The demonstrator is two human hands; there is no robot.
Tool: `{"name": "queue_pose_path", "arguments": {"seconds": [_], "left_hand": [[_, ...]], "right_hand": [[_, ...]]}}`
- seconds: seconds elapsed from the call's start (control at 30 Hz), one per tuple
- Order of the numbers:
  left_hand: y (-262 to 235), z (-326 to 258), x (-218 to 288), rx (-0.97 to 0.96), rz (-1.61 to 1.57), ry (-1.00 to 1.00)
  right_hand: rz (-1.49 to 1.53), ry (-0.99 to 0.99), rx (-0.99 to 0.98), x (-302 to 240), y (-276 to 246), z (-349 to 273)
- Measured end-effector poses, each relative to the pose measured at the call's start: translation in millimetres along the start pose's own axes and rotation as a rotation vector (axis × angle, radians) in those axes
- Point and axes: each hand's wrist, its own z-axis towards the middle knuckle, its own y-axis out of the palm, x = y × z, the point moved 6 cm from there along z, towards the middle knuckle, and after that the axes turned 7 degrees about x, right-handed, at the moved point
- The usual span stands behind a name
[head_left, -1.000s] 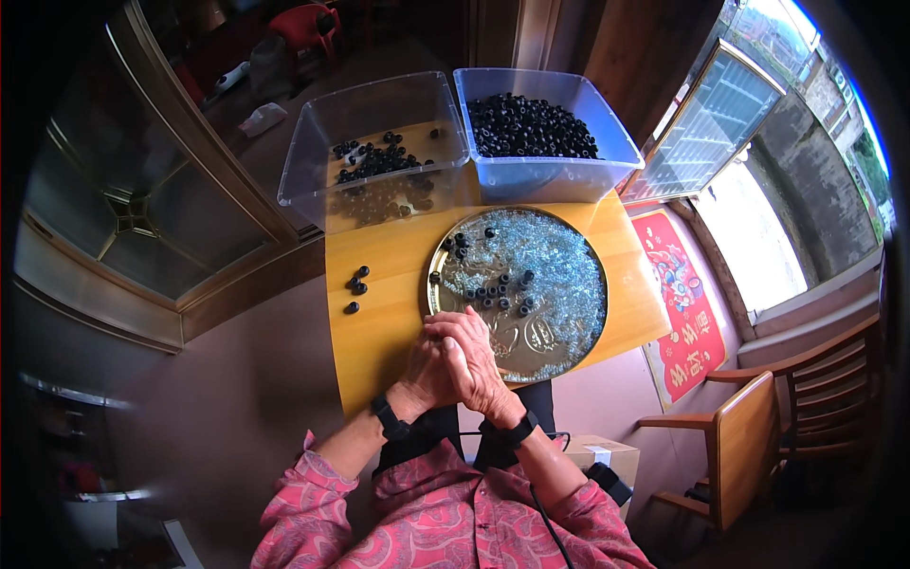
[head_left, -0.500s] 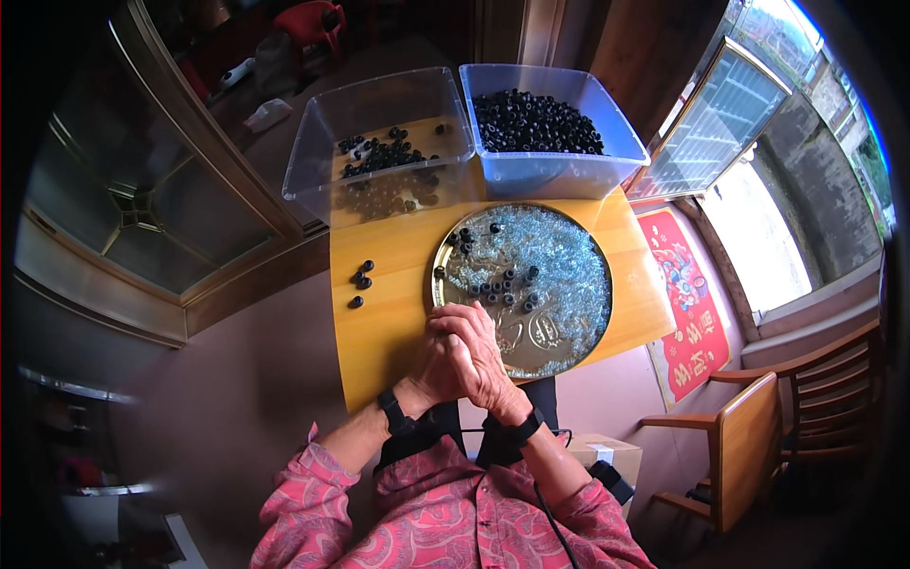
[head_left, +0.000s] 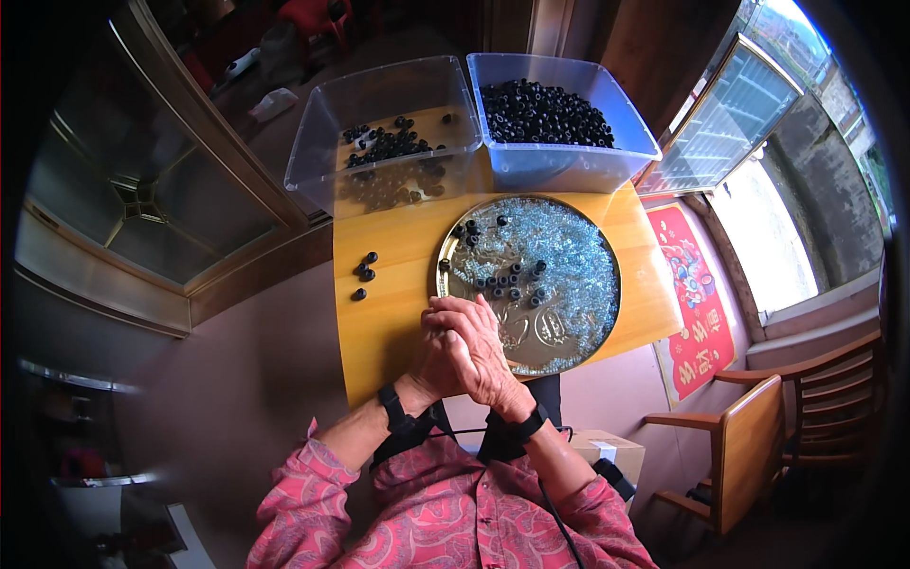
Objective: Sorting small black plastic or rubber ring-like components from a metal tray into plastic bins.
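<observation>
Both hands are pressed together over the near rim of the round metal tray [head_left: 569, 327], the landmark for this report. The left hand [head_left: 438, 353] and right hand [head_left: 482, 349] are closed around each other with fingers curled inward; whatever they work on is hidden between them, and I cannot tell whether either holds a piece. On the tray lies a spread of small pale blue pieces [head_left: 569, 261], with a scatter of black rings [head_left: 512, 275] on its far-left part, just beyond the hands. Left of the tray, four loose black rings [head_left: 363, 275] sit on the bare wooden tabletop [head_left: 389, 322], apart from the tray rim. Beyond the tray stand two clear plastic bins side by side and touching: the left bin [head_left: 327, 142] holds a thin layer of black rings, the right bin [head_left: 569, 161] is heaped with them. Judged from this, the work is at an early stage: the left bin is sparsely filled, the right one remains well stocked, and many blue pieces stay on the tray. The tray nearly reaches the right edge of the tabletop, leaving little margin there; open surface lies to its left and near-left. The bins overhang the far edge. A wooden chair [head_left: 749, 446] stands well right of the tray, on the floor.
</observation>
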Motion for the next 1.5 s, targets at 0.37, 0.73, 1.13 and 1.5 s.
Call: {"name": "queue_pose_path", "arguments": {"seconds": [0.37, 0.73, 1.13, 1.5], "left_hand": [[-2.1, -10.2, 1.4, 0.112, -0.085, -0.122], [-25.4, 11.5, 27.6, 0.05, 0.157, 0.055], [-25.4, 24.3, 36.6, 0.022, 0.264, 0.059], [-22.4, 18.1, 29.7, 0.06, 0.261, 0.03]], "right_hand": [[-0.002, -0.01, -0.041, 0.8, 6.0, 1.5], [0.151, 0.121, 0.124, 16.0, -12.7, -4.1], [0.165, 0.506, 0.254, 43.2, -32.4, -16.2], [0.108, 0.746, 0.088, 57.4, -30.7, -10.3]]}}
